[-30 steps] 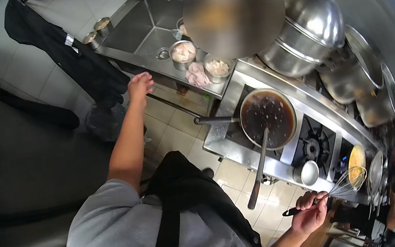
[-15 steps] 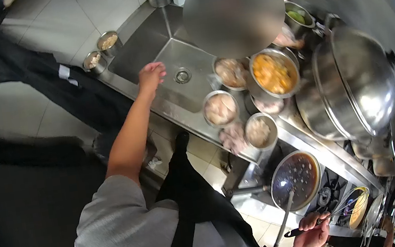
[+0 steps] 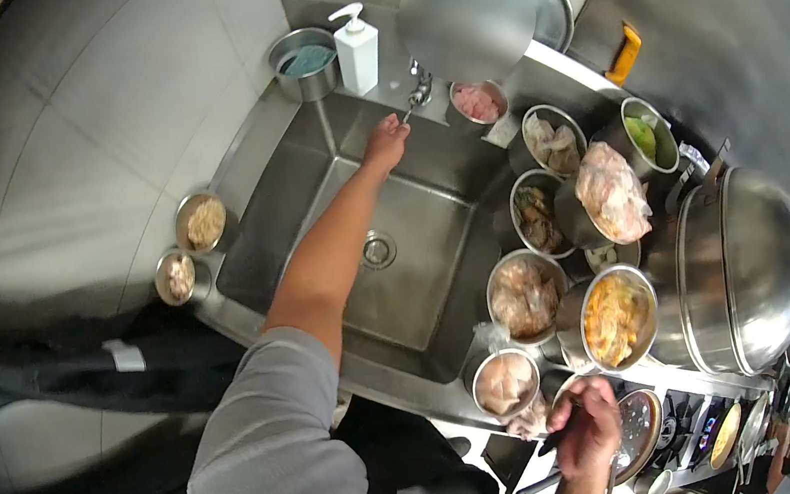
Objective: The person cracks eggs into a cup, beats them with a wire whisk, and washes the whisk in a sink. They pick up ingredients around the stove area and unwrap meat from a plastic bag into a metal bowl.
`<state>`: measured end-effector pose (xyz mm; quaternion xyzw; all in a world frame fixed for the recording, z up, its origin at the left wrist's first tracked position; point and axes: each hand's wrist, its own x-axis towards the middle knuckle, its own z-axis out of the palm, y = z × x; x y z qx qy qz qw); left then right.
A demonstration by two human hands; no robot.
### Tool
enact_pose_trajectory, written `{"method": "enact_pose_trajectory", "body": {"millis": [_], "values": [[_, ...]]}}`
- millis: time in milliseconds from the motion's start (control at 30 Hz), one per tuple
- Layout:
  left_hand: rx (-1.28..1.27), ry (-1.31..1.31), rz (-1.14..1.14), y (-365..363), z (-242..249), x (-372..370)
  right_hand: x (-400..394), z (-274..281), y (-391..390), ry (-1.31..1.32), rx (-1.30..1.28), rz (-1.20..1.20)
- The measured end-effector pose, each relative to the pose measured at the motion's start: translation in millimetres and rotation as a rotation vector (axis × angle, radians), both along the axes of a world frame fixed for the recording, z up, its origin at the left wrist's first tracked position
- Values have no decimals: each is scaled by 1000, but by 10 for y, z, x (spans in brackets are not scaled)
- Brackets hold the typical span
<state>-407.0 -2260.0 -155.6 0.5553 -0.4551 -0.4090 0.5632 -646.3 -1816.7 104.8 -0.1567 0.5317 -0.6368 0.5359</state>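
My left hand stretches over the sink, its fingers closed on the thin lever of the faucet. At lower right, my right hand is closed around the black-handled whisk; its wires hardly show now. Just beyond that hand is a pan of dark liquid, partly covered by it. A metal pot of orange-yellow food and a container of pale meat pieces stand close to the right hand.
Several steel containers line the sink's right side, one carrying a bag of pale meat. A large domed steamer stands right. A soap bottle and water-filled pot stand behind the sink. A burner flame glows lower right.
My left hand has moved forward across the sink to the faucet lever. My right hand has come up and left with the whisk, as the view has shifted toward the sink.
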Motion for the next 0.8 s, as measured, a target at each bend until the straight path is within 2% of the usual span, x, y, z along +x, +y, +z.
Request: {"method": "enact_pose_trajectory", "body": {"millis": [33,133,167,267,367,467,500,600,667,700,800], "values": [[-21,-22,-7,-281,-186,-98,112,-53,-192,-5,34,55],[249,-334,-294,-397,149,-63,392,-249,-760,-100,157,159],[262,-31,-405,-483,17,-40,489,-321,-952,-83,187,200],[356,447,-596,-324,165,7,742,-756,-1559,-64,231,313],[467,523,-514,93,498,236,1055,-1324,-2221,87,260,462],[495,440,-602,321,699,324,1417,-1452,-2686,258,282,558],[433,372,-615,310,578,344,1481,-1466,-2774,363,296,611],[430,58,-468,189,237,411,1610,-1598,-2883,737,277,713],[426,154,-332,141,104,455,1596,-1744,-2882,1064,178,692],[423,201,-268,134,76,456,1590,-1688,-2868,1092,183,698],[404,-109,-432,235,298,457,1542,-1421,-2821,1163,226,719]]}}
